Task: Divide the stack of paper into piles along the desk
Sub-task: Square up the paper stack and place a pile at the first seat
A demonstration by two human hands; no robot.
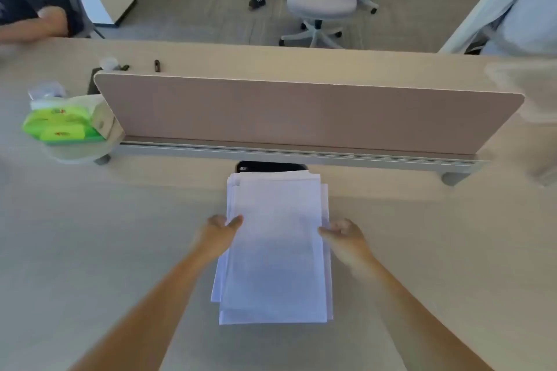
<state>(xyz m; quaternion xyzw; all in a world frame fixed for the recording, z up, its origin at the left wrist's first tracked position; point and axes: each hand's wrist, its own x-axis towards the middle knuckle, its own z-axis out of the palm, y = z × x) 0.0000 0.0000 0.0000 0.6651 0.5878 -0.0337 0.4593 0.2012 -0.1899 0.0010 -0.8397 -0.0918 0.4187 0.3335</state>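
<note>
Paper stack [275,247]: loosely squared, lying on the desk [105,235].
Left hand [220,230]: thumb on top, gripping the stack's left edge.
Right hand [343,233]: fingers curled, pinching its right edge.

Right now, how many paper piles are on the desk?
1. A single uneven stack lies at the centre of the desk, with the left hand and right hand at its sides. No other pile shows; the blurred edges could hide something.

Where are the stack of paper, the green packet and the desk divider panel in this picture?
stack of paper [274,250]: head view, middle of the top sheet.
green packet [57,126]: head view, its green top face.
desk divider panel [301,117]: head view, centre of its front face.
</note>
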